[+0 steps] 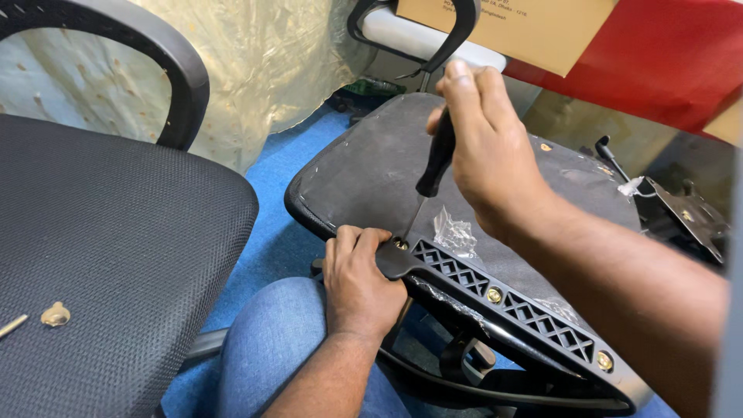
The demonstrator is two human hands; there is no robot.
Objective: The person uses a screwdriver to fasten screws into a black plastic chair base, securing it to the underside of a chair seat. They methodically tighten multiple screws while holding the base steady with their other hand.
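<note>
right hand [484, 143]: closed around screwdriver [433, 166], tip at brass screw [401, 244] | left hand [357, 277]: fingers pressed on armrest bracket [495, 298] of upturned seat [371, 170]

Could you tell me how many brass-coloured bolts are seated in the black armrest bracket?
3: one at the bracket's near end under the screwdriver tip, one mid-bracket, one at the far end. The left hand may hide others.

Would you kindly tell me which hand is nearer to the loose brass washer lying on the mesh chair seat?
Left. The left hand grips the armrest bracket, somewhat right of the brass washer; the right hand holds the screwdriver farther right and higher.
</note>
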